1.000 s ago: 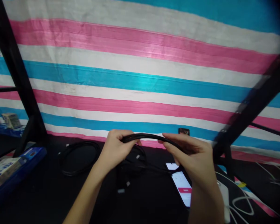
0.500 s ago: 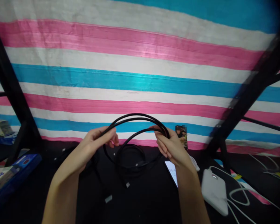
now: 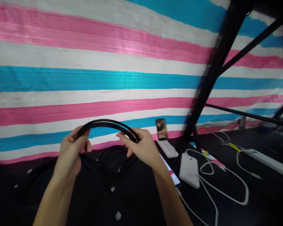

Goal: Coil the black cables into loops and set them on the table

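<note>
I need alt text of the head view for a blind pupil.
A person's left hand and right hand hold a coiled black cable above a black table. At right lie a lit smartphone and white power bank; a pink, blue and white striped sheet hangs behind.

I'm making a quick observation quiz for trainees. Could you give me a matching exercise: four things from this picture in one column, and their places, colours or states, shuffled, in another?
Things:
1. Cable
2. Cloth
3. Phone
4. Post

Descriptions:
A. Flat on the table, screen lit
B. Black, slanting in front of the striped backdrop
C. Looped, held by the left hand and right hand
D. Striped pink, blue and white

Right pairs: 1-C, 2-D, 3-A, 4-B
</note>
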Demonstrator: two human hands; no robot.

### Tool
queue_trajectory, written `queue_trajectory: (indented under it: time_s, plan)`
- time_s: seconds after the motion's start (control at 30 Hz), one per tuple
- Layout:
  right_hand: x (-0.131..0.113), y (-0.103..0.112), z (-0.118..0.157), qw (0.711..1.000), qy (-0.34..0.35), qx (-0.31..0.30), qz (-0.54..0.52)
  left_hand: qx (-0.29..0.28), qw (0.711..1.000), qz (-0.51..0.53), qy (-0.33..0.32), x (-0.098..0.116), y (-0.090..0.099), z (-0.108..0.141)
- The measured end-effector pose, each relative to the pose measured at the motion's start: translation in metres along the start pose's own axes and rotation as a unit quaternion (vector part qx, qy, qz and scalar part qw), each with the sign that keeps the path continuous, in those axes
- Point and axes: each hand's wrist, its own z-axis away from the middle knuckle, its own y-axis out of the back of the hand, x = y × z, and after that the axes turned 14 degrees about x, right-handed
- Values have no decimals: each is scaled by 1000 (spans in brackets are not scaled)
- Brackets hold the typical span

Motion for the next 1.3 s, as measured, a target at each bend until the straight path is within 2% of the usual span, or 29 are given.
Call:
queue_trajectory:
  time_s: [0.03,0.1,0.17,0.3,0.37,0.4,0.47,0.53,0.6,0.67,0.73,0.83,0.9,0.97,1.07,1.13,1.2,1.3]
  plan:
    - [6,-4,-1,999,-10,-21,-26,25,998,49,24,4,0,0]
    - [20,-15,-6,989,-61,-65,-121,42,986,129,95,11,0,2]
    - [29,-25,-12,965,-126,-56,-225,48,974,171,142,16,-5,9]
    - [28,-30,-18,883,-246,4,-399,52,978,161,121,5,-23,28]
    - [20,-24,-15,854,-250,0,-456,44,987,114,107,-9,-34,35]
    - [16,-20,-13,850,-237,-5,-471,34,990,86,108,-16,-38,38]
    - [9,-13,-8,858,-201,-15,-473,5,993,34,116,-28,-45,42]
    - [5,-9,-4,880,-167,-10,-443,-34,991,11,126,-35,-49,46]
    - [5,-12,-2,898,-130,13,-420,-63,987,10,146,-38,-52,49]
    - [10,-17,-2,903,-101,18,-417,-80,981,6,174,-40,-54,52]
    - [16,-20,-6,907,-84,-11,-412,-71,980,-30,184,-41,-53,52]
    - [24,-14,-16,929,-78,-44,-359,-30,986,-100,128,-37,-44,43]
    - [26,-3,-22,942,-88,-7,-323,-46,983,-163,75,-30,-34,34]
    - [27,8,-28,950,-102,58,-289,-101,962,-250,42,-24,-24,25]
    - [30,19,-32,968,-91,137,-190,-160,922,-351,27,-20,-12,15]
    - [31,22,-33,979,-66,152,-117,-180,912,-368,25,-23,-8,11]
    - [31,23,-33,987,-44,133,-76,-198,912,-359,34,-26,-7,9]
    - [26,24,-30,996,-25,58,-61,-219,910,-341,83,-25,-6,9]
